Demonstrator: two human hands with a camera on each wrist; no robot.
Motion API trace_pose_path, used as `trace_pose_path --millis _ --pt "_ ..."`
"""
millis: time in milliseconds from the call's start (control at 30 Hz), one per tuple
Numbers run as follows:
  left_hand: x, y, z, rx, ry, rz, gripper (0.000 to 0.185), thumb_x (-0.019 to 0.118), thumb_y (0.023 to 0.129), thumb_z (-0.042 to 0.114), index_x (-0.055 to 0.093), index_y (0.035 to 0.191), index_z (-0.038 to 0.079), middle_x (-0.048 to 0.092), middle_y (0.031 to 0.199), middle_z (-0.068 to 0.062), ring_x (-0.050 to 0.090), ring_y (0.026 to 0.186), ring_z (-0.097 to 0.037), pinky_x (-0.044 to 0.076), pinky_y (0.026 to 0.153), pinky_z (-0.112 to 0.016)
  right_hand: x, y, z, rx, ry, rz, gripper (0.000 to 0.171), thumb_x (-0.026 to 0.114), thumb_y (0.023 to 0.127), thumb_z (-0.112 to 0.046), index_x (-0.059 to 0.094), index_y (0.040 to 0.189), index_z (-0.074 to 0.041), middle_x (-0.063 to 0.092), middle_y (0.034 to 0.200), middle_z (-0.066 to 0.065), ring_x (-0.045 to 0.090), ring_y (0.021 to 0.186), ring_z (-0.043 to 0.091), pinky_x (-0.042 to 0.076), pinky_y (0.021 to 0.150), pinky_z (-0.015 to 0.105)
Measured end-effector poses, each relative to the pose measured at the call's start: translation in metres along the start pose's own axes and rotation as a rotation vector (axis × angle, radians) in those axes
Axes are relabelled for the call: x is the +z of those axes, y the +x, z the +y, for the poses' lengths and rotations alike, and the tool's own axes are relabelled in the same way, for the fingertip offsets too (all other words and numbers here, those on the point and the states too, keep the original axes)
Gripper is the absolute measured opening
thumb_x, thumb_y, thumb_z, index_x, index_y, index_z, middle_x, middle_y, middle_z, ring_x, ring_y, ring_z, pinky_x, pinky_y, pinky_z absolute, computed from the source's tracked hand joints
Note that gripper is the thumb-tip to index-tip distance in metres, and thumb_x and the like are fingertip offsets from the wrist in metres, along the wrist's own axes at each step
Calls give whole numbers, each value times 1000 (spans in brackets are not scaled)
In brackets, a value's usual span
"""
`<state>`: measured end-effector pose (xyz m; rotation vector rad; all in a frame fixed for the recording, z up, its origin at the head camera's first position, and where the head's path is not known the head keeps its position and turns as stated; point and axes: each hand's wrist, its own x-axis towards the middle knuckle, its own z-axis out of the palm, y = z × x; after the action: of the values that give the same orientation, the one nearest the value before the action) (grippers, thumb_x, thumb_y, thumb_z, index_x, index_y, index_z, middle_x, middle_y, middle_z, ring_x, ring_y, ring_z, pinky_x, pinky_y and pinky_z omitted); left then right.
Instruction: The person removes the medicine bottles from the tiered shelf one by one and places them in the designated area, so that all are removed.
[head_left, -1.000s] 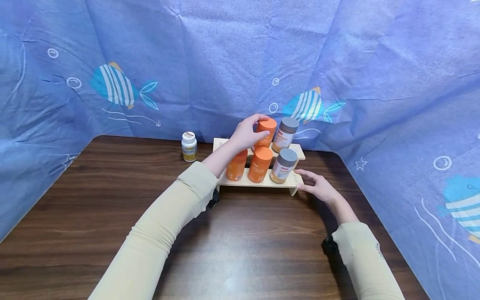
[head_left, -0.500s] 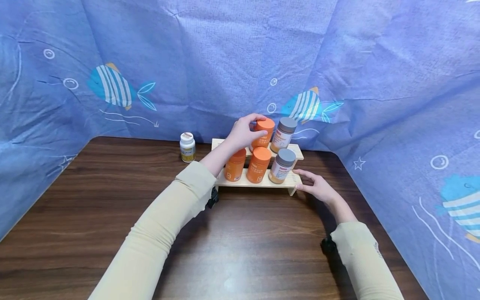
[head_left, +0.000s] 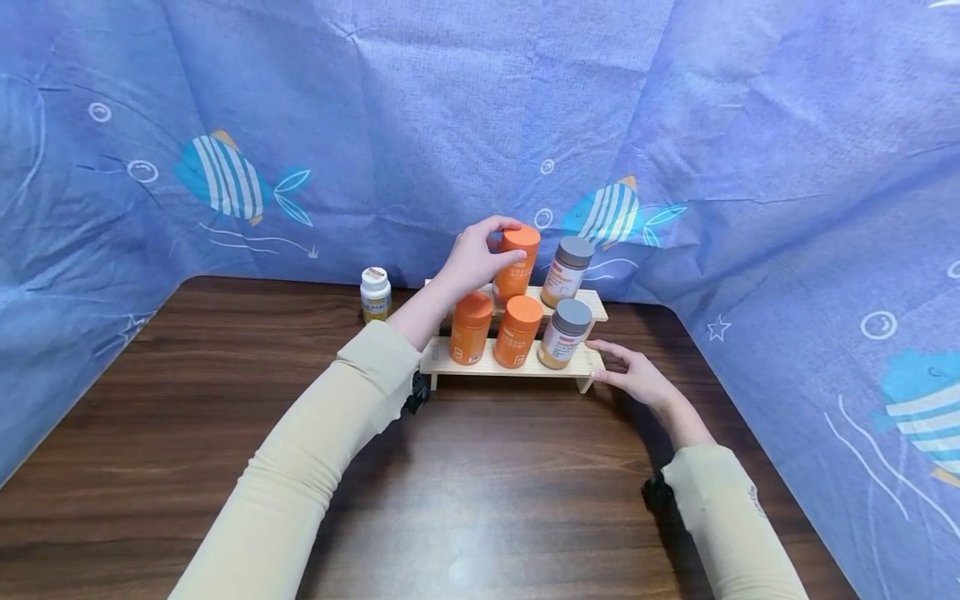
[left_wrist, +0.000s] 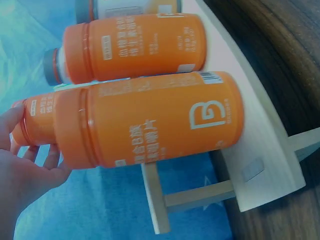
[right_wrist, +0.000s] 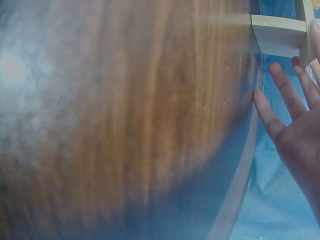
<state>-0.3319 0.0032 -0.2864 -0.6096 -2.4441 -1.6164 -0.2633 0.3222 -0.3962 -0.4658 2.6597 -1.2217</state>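
A two-tier wooden rack [head_left: 491,364] stands near the back of the table. My left hand [head_left: 474,260] grips an orange bottle [head_left: 515,265] near its lid, thumb in front and fingers behind, upright over the upper tier. In the left wrist view the held bottle [left_wrist: 39,120] is partly hidden behind a front orange bottle. A grey-capped bottle [head_left: 567,273] stands to its right. On the lower tier stand two orange bottles [head_left: 471,331] and another grey-capped bottle [head_left: 564,335]. My right hand [head_left: 637,377] holds the rack's right end between thumb and forefinger, other fingers spread.
A white bottle with a yellow label [head_left: 376,296] stands on the brown wooden table [head_left: 480,492], left of the rack. A blue fish-print cloth [head_left: 450,125] hangs right behind the table and along its sides.
My left hand has shifted the orange bottle left along the upper tier and slightly up, widening the gap to the grey-capped bottle. The right hand stays at the rack's end.
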Motion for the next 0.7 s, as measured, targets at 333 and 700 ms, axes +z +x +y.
trace_pose_path --millis 333,700 --pt "-21 -2 12 -7 9 9 41 70 86 25 58 125 20 59 124 0 57 103 -18 50 82 -33 0 0 -1 7 27 0 60 68 88 -21 43 140 -5 46 139 23 48 123 39 39 99 52" --pt "-50 -13 25 8 -13 76 42 72 84 22 60 124 16 59 124 -1 59 101 -19 52 81 -31 1 -3 -8 31 34 -2 59 68 88 -21 44 140 -6 37 146 22 43 126 41 34 102 57"
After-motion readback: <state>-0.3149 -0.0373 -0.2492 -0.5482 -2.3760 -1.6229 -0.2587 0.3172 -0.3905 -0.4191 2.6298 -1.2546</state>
